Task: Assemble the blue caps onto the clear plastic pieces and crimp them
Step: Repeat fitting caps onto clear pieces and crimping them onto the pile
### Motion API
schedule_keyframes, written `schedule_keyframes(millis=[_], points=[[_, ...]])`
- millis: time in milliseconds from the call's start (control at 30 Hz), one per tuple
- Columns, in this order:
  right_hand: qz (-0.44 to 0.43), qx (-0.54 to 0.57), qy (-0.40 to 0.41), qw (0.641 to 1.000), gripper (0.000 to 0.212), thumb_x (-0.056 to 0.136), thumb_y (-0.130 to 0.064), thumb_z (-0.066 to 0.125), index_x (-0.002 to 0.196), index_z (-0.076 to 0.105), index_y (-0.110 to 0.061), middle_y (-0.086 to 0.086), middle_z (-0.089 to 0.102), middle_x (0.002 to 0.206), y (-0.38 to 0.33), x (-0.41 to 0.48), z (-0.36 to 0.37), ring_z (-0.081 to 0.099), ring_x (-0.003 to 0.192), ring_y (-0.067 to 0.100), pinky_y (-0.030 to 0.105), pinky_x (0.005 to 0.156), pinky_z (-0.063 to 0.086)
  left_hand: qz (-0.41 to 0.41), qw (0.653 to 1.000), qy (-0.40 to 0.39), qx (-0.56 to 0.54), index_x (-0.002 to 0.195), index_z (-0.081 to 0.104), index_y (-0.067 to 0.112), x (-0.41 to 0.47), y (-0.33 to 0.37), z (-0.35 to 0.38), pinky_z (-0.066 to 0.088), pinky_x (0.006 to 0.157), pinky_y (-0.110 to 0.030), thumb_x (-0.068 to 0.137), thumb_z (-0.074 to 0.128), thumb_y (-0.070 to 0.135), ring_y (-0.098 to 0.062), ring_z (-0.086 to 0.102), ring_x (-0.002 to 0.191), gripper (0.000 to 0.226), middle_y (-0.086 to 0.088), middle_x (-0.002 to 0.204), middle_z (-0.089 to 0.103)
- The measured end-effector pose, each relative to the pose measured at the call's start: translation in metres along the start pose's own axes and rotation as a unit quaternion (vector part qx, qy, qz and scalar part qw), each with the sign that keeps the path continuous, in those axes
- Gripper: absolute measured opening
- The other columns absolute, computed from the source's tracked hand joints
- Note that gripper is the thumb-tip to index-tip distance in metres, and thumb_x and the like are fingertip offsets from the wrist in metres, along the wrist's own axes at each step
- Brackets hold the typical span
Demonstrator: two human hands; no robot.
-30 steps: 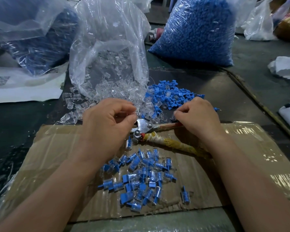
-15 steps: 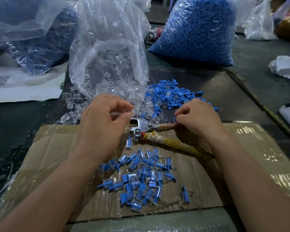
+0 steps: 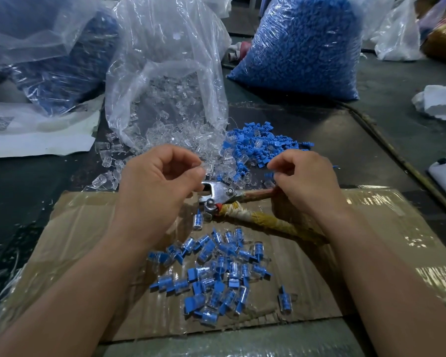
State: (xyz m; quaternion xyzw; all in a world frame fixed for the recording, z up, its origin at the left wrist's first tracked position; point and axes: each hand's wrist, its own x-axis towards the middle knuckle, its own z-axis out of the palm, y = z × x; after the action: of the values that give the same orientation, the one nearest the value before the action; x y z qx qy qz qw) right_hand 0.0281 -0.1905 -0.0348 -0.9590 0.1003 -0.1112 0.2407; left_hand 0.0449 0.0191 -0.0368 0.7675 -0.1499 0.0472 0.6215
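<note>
The clear plastic piece (image 3: 208,167) being worked is pinched between the thumb and forefinger of the left hand (image 3: 160,186), just above the head of the crimping pliers (image 3: 220,194), around the middle of the worktop (image 3: 345,140). It looks light, stiff and slick, the sort to squirt out of a loose pinch. I would hold it by its sides, leaving the open end free for the cap.

The right hand (image 3: 303,181) has its fingers curled, the tips drawn together at a blue cap (image 3: 268,174) on the near fringe of the loose blue caps (image 3: 258,148). Whether it actually grips that cap I cannot tell. The caps look equally light and perhaps a little softer.

Capped pieces (image 3: 216,274) lie heaped on the cardboard sheet (image 3: 88,253) along the worktop's near edge.

The clear bag (image 3: 165,73) gapes toward the hands, spilling loose clear pieces (image 3: 106,181). Toward the far edge stands a full blue bag (image 3: 301,45), packed with caps. Another bag (image 3: 49,60) with blue contents slumps at the far left corner.
</note>
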Motion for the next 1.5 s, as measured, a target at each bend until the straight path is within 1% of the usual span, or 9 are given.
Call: schedule_keyframes(millis=[100,200,300,667,867,1067,1167,1233,1500], points=[[-0.018,0.154,0.074,0.985,0.025,0.081,-0.005,0.065,0.078,0.061,-0.030,-0.014,0.063,0.079,-0.010,-0.007,-0.006,0.057,0.069,-0.007,0.006,0.066,0.045,-0.016,1.000,-0.011,-0.022,0.075,0.063,0.020,0.000,0.001,0.000,0.051,0.055,-0.015,0.077,0.067,0.006,-0.012,0.066,0.059,0.015,0.002,0.070,0.069],[-0.071,0.273,0.083,0.956,0.031,0.077,-0.001,0.069,0.074,0.058,-0.030,-0.013,0.061,0.070,-0.030,-0.022,-0.007,0.059,0.064,-0.003,0.008,0.060,0.046,-0.020,0.999,-0.021,-0.014,0.074,0.062,0.024,-0.001,0.002,0.001,0.052,0.057,-0.015,0.076,0.068,0.008,-0.012,0.067,0.061,0.017,0.005,0.072,0.069],[-0.122,0.318,0.048,0.939,0.029,0.076,0.000,0.070,0.075,0.059,-0.026,-0.007,0.062,0.070,-0.048,-0.037,0.000,0.061,0.064,0.006,0.017,0.061,0.052,-0.011,1.000,-0.021,0.000,0.072,0.062,0.026,-0.003,0.005,0.004,0.053,0.059,-0.015,0.074,0.070,0.009,-0.011,0.066,0.063,0.019,0.005,0.073,0.069],[-0.144,0.281,0.042,0.948,0.023,0.074,-0.010,0.074,0.073,0.057,-0.025,-0.008,0.061,0.066,-0.053,-0.041,0.011,0.059,0.062,0.007,0.014,0.054,0.048,0.020,0.998,-0.054,0.001,0.072,0.067,0.031,-0.007,0.012,0.008,0.052,0.059,-0.013,0.070,0.072,-0.002,-0.007,0.067,0.062,0.034,0.010,0.071,0.071],[-0.107,0.315,-0.044,0.942,0.033,0.067,-0.042,0.065,0.098,0.060,-0.032,-0.013,0.064,0.094,-0.050,-0.039,0.008,0.063,0.088,0.000,0.019,0.078,0.053,-0.009,0.994,-0.085,-0.061,0.072,0.066,0.020,-0.004,0.015,0.003,0.051,0.057,-0.013,0.072,0.068,-0.006,-0.008,0.065,0.059,0.027,0.002,0.069,0.070],[-0.136,0.356,-0.059,0.923,0.031,0.069,-0.037,0.066,0.097,0.067,-0.024,-0.009,0.069,0.091,-0.050,-0.040,0.009,0.066,0.083,0.003,0.021,0.074,0.055,-0.078,0.982,-0.097,-0.140,0.060,0.068,0.017,-0.002,0.015,0.001,0.049,0.049,-0.016,0.066,0.069,-0.003,-0.009,0.061,0.050,0.021,-0.002,0.058,0.066],[-0.181,0.343,-0.048,0.920,0.032,0.071,-0.023,0.072,0.102,0.065,-0.026,-0.008,0.067,0.097,-0.047,-0.038,0.009,0.065,0.088,0.006,0.024,0.078,0.055,-0.138,0.966,-0.108,-0.192,0.057,0.070,0.019,0.001,0.013,0.001,0.046,0.043,-0.016,0.051,0.069,0.013,-0.011,0.059,0.045,0.008,-0.004,0.054,0.064],[-0.204,0.341,-0.033,0.917,0.033,0.073,-0.012,0.072,0.104,0.065,-0.019,-0.004,0.069,0.096,-0.044,-0.037,0.010,0.066,0.089,0.008,0.027,0.080,0.054,-0.162,0.956,-0.126,-0.208,0.056,0.070,0.018,0.002,0.012,0.000,0.046,0.042,-0.016,0.044,0.070,0.018,-0.013,0.059,0.044,0.012,-0.005,0.054,0.064],[-0.263,0.288,0.027,0.920,0.028,0.073,-0.009,0.071,0.100,0.066,-0.012,-0.006,0.066,0.089,-0.038,-0.033,0.013,0.066,0.081,0.006,0.021,0.075,0.053,-0.187,0.936,-0.172,-0.242,0.059,0.072,0.016,0.002,0.010,-0.001,0.048,0.043,-0.018,0.040,0.074,0.020,-0.015,0.062,0.046,0.020,-0.008,0.059,0.067]])
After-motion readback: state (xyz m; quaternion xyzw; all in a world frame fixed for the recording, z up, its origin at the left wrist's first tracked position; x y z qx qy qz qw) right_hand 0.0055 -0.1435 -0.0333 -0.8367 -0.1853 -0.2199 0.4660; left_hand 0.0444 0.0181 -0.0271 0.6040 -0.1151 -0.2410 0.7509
